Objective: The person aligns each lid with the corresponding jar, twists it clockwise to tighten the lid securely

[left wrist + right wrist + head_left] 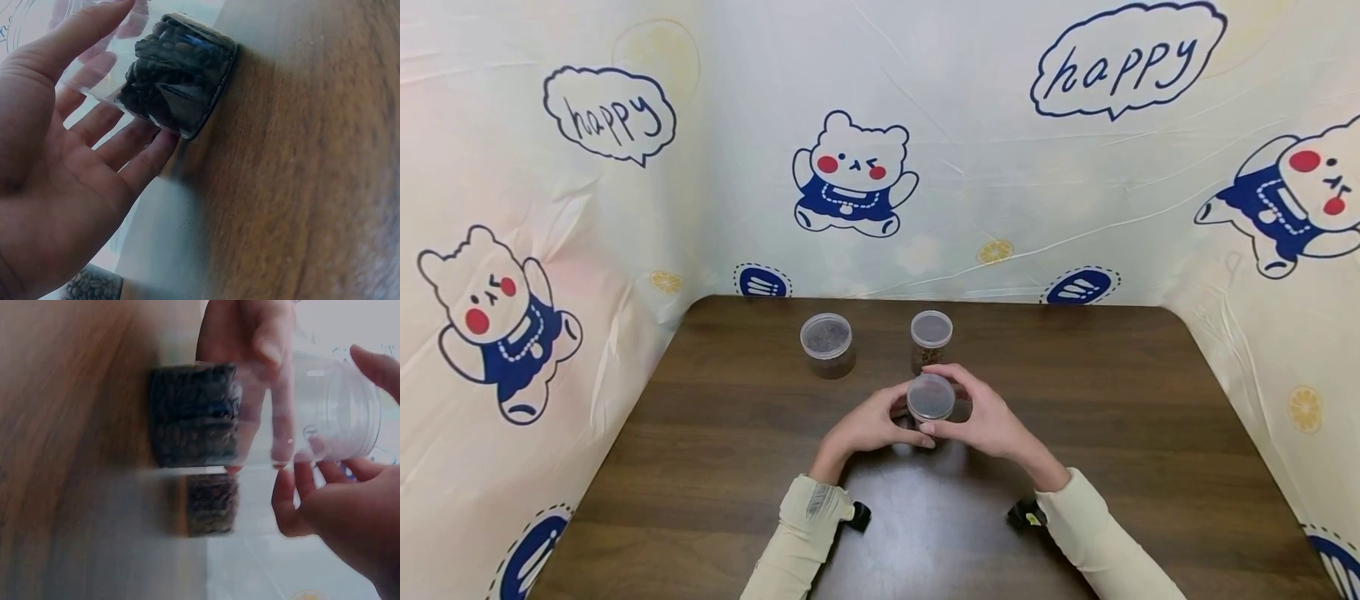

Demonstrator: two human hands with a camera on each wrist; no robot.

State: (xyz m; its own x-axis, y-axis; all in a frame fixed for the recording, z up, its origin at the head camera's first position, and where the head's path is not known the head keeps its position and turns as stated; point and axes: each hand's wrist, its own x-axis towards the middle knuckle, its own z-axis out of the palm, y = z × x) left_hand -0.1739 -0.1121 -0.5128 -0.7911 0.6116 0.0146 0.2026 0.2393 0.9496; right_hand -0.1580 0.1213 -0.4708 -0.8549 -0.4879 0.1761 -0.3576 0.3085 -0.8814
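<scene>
A clear screw-lid jar [931, 398] stands upright on the table, held between both hands. Dark beans [175, 69] fill its lower part, and the wall above them is see-through. My left hand [880, 421] curls round the jar's body from the left, thumb on the near side. From the right, my right hand [988, 417] grips higher up, its fingers and thumb [378, 369] around the lid end. Close behind it stands a similar tall jar [932, 333] with brown contents.
A wider, lower lidded jar [827, 346] with dark contents stands at the back left of the brown wooden table [715, 467]. Printed cloth [970, 183] hangs behind the table and along both sides. Black wrist cameras [859, 517] are strapped at both sleeves.
</scene>
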